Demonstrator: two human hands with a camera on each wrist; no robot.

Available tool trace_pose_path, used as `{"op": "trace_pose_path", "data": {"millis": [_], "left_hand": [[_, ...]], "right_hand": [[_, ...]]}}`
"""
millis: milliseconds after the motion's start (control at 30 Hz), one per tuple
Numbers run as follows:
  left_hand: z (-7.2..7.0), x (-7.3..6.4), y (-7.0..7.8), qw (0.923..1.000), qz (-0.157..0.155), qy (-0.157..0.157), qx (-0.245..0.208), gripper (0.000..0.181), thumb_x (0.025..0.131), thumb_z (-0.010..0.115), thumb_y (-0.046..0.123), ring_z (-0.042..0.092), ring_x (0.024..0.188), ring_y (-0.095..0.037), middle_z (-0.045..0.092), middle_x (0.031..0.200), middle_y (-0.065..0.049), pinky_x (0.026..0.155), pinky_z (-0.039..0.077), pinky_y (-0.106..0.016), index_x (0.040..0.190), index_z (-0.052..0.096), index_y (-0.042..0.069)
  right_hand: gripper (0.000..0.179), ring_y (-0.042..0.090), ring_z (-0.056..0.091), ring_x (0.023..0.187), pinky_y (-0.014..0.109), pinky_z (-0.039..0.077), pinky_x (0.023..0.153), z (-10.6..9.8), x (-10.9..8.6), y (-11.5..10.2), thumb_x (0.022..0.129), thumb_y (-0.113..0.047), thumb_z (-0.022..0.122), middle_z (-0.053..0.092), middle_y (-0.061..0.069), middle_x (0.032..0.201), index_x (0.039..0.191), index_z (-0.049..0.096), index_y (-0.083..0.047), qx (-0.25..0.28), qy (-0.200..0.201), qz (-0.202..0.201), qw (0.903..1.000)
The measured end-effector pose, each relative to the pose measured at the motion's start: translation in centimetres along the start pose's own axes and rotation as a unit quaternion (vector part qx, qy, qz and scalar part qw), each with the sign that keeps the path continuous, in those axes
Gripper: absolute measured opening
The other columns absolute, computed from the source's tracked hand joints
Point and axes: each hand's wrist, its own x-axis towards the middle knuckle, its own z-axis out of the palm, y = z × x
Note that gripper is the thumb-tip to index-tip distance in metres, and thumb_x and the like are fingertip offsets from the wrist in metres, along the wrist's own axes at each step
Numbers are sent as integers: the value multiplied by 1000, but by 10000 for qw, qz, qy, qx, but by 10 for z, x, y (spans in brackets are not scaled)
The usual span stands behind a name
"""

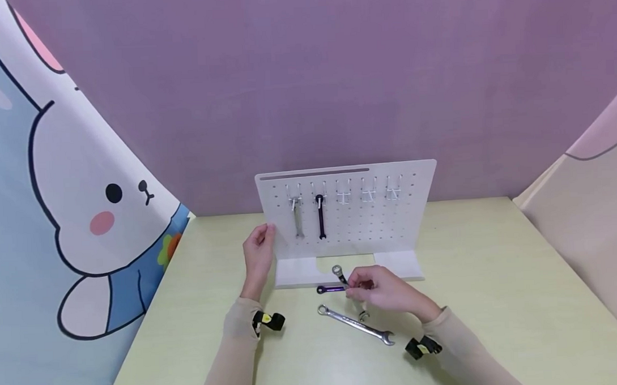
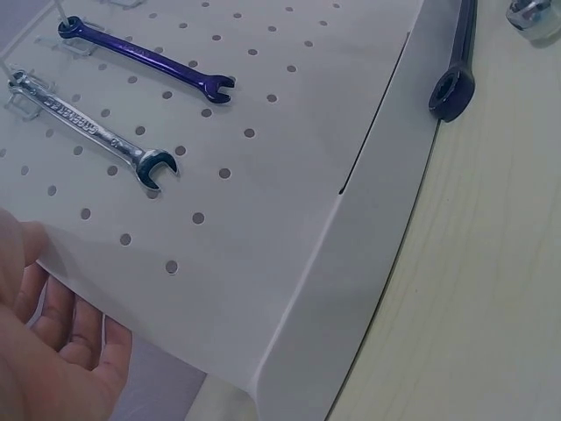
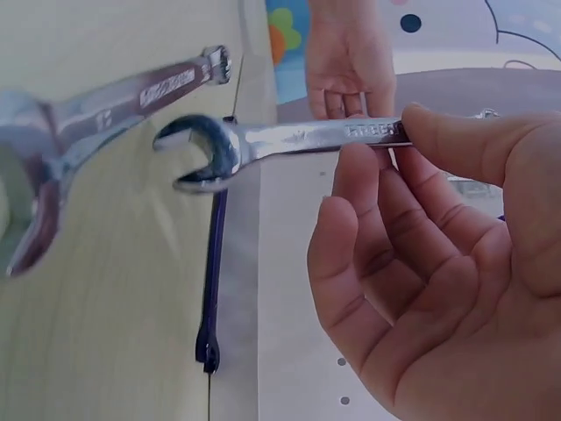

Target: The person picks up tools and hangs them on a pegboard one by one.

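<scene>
My left hand point(image 1: 258, 254) grips the left edge of a white pegboard point(image 1: 361, 230), thumb at the front and fingers behind. My right hand point(image 1: 385, 292) pinches a silver combination wrench point(image 3: 289, 136) between thumb and fingers, above the table before the board. Its ring end points up toward the board in the head view. Under it, a dark purple wrench point(image 1: 332, 289) lies along the board's base. Closer to me lies a larger silver wrench point(image 1: 356, 324). On the board's two leftmost hooks hang a silver wrench point(image 2: 88, 127) and a dark purple wrench point(image 2: 149, 54).
Three more white wire hooks point(image 1: 368, 191) stick out from the pegboard's right part, with nothing hanging on them. The board's base point(image 1: 296, 272) has a cutout in its front middle. Behind the pale table point(image 1: 495, 276) hangs a purple cloth point(image 1: 335, 89).
</scene>
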Motion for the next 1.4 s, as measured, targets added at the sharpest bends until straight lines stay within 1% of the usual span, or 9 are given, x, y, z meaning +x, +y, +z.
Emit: {"op": "trace_pose_path", "data": {"millis": [67, 133, 300, 467, 700, 967, 1133, 1233, 1400], "left_hand": [[0, 0, 0, 10000, 14, 7, 19, 35, 108, 66, 27, 64, 95, -2, 75, 121, -22, 83, 51, -13, 123, 72, -3], [1, 0, 0, 10000, 29, 24, 23, 34, 108, 66, 26, 64, 95, -2, 75, 121, -23, 83, 51, -12, 124, 72, -3], [1, -1, 1, 10000, 35, 44, -3, 32, 108, 66, 24, 65, 95, -2, 75, 121, -24, 84, 51, -12, 124, 72, -4], [1, -1, 1, 10000, 15, 4, 18, 33, 109, 65, 25, 65, 95, -2, 75, 122, -24, 84, 51, -12, 124, 72, -4], [1, -1, 1, 10000, -47, 6, 62, 33, 109, 65, 26, 65, 98, -5, 75, 124, -24, 84, 51, -12, 126, 72, -2], [1, 0, 1, 10000, -17, 6, 72, 33, 109, 65, 25, 65, 98, -6, 74, 124, -24, 84, 51, -12, 125, 72, -3], [1, 0, 1, 10000, 0, 35, 80, 32, 108, 65, 23, 65, 97, -6, 75, 122, -24, 83, 51, -12, 125, 72, -3], [2, 0, 0, 10000, 25, 71, 8, 31, 108, 66, 23, 65, 95, -4, 76, 119, -22, 82, 51, -13, 123, 73, -4], [3, 2, -1, 9999, 26, 103, -101, 30, 108, 66, 22, 64, 92, -2, 76, 115, -20, 81, 51, -14, 121, 73, -4]], "right_hand": [[10, 20, 66, 79, 24, 54, 72, 0, 1, 0, 103, -20, 69, 73, 15, 90, 101, 71, -10, 126, -17, -45, 9999], [10, 23, 66, 79, 23, 54, 70, 0, 2, -1, 104, -18, 69, 73, 12, 90, 102, 71, -9, 229, -30, -69, 9997], [10, 29, 65, 76, 23, 52, 66, -1, 5, -5, 104, -18, 69, 73, 6, 89, 102, 71, -8, 418, -24, -6, 9991], [10, 30, 65, 76, 25, 53, 67, -1, 7, -7, 103, -18, 70, 73, 7, 89, 101, 71, -8, 502, 58, 44, 9987], [10, 31, 65, 78, 26, 55, 70, -2, 7, -8, 103, -18, 70, 71, 6, 89, 100, 72, -9, 455, 181, 67, 9988], [12, 31, 65, 82, 26, 55, 71, -4, 10, -10, 103, -20, 70, 71, 8, 91, 102, 72, -9, 462, 286, 106, 9985], [12, 29, 67, 88, 28, 56, 78, -5, 13, -15, 103, -22, 70, 72, 4, 93, 102, 73, -10, 397, 493, 246, 9977], [12, 24, 68, 89, 29, 55, 81, -6, 15, -16, 103, -23, 70, 73, 3, 92, 101, 74, -11, 340, 653, 344, 9967], [14, 17, 66, 84, 28, 55, 78, -7, 17, -16, 102, -21, 71, 72, 4, 90, 102, 74, -8, 419, 846, 377, 9948]]}}
